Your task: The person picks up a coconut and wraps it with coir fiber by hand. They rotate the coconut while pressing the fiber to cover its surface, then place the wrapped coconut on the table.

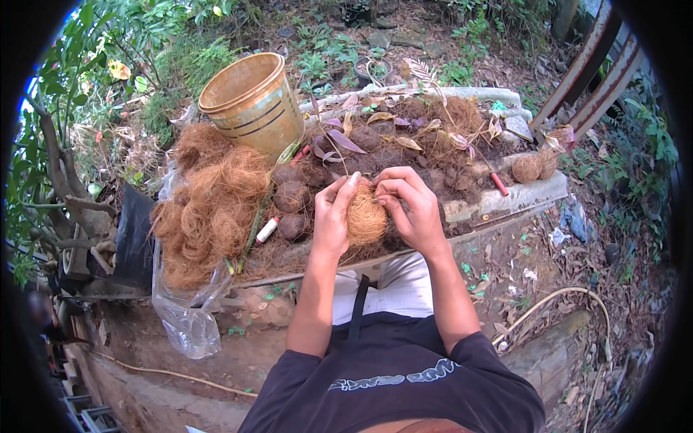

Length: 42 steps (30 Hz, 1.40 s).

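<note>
A ball wrapped in golden-brown coconut fibre (366, 221) is between my two hands, over the front edge of the work surface. My left hand (331, 211) grips its left side, thumb pointing up along the top. On the upper right, the bent fingers of my right hand (409, 203) pinch at the ball's surface; whether they hold a thread cannot be made out. A thin stem with purple leaves (345, 142) rises just behind the ball; its base is hidden. Dark soil balls (292, 196) sit left of my left hand, near a white thread spool (267, 230).
Loose coconut fibre (211, 211) is heaped at left on a clear plastic bag (189, 330), before a stained bucket (254, 103). Soil and leaves cover the slab. At right are a red-handled tool (499, 184), fibre-wrapped balls (526, 168) and rusty metal posts (584, 81). A hose (568, 291) crosses the ground.
</note>
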Motion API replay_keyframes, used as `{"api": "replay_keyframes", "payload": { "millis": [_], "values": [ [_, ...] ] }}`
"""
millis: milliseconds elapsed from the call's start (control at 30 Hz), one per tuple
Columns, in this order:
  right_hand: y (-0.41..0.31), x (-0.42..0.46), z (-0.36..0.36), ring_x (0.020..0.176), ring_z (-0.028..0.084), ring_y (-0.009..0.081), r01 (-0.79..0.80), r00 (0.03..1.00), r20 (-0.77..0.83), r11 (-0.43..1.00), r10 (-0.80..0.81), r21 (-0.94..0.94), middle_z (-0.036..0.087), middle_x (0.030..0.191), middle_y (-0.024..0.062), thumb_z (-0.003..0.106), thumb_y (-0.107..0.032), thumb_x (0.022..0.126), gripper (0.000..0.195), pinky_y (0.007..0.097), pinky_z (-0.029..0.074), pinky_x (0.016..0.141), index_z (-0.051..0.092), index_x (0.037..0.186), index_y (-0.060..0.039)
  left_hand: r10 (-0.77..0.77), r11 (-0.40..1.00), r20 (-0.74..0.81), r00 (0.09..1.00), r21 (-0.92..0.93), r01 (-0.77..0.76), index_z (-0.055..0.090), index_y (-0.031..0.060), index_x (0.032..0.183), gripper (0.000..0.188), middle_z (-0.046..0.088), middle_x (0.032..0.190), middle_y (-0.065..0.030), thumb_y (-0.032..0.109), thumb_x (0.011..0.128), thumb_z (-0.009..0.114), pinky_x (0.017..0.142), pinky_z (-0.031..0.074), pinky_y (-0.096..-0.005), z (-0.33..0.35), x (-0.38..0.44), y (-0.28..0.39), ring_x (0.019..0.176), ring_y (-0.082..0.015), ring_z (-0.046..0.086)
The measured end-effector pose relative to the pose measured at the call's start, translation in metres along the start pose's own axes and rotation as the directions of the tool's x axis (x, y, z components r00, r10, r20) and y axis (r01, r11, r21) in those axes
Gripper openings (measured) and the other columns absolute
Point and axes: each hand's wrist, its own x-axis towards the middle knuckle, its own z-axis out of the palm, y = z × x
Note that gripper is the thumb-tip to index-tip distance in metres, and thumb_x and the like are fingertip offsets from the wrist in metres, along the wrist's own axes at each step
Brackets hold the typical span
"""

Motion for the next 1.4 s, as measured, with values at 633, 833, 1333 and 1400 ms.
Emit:
{"api": "replay_keyframes", "payload": {
  "millis": [633, 833, 1333, 1400],
  "values": [
    [0.006, -0.026, 0.042, 0.121, 0.050, 0.0405, 0.099, 0.974, -0.206, 0.995, -0.090, 0.034, 0.053, 0.126, 0.0229, 0.060, -0.031, 0.089, 0.054, 0.0466, 0.038, 0.103, 0.047, 0.129, 0.0031, 0.132, 0.991, -0.009, 0.991, -0.012, -0.132, 0.055, -0.0065, 0.122, 0.049, 0.057, 0.125, -0.0130, 0.034, 0.100, 0.040, 0.100, 0.042, -0.0334, 0.024, -0.002, -0.015, 0.116, -0.0193, 0.053],
    [-0.001, -0.031, 0.053, 0.113, 0.056, 0.0343, -0.165, 0.936, -0.264, 0.954, 0.232, 0.251, 0.056, 0.119, 0.0215, 0.059, -0.022, 0.087, 0.046, 0.0390, 0.041, 0.097, 0.048, 0.123, 0.0044, 0.216, 0.950, -0.034, 0.976, 0.237, -0.202, 0.059, -0.0059, 0.117, 0.041, 0.061, 0.119, -0.0131, 0.027, 0.100, 0.042, 0.096, 0.044, -0.0317, 0.025, -0.009, -0.016, 0.108, -0.0187, 0.058],
    [0.009, -0.033, 0.062, 0.108, 0.052, 0.0202, -0.222, 0.818, -0.304, 0.755, 0.488, 0.617, 0.052, 0.119, 0.0105, 0.045, -0.016, 0.095, 0.021, 0.0325, 0.039, 0.096, 0.057, 0.098, 0.0006, 0.360, 0.852, 0.011, 0.933, 0.402, -0.334, 0.066, -0.0032, 0.104, 0.019, 0.065, 0.113, -0.0137, 0.005, 0.090, 0.054, 0.101, 0.041, -0.0370, 0.032, -0.018, -0.022, 0.115, -0.0242, 0.057],
    [0.007, -0.032, 0.061, 0.102, 0.053, 0.0160, -0.246, 0.790, -0.232, 0.640, 0.567, 0.728, 0.052, 0.114, 0.0052, 0.044, -0.013, 0.096, 0.017, 0.0294, 0.042, 0.090, 0.055, 0.102, -0.0020, 0.368, 0.779, 0.088, 0.926, 0.514, -0.359, 0.068, -0.0015, 0.099, 0.018, 0.065, 0.113, -0.0139, 0.004, 0.089, 0.055, 0.104, 0.038, -0.0389, 0.028, -0.017, -0.018, 0.122, -0.0269, 0.053]
  ]
}}
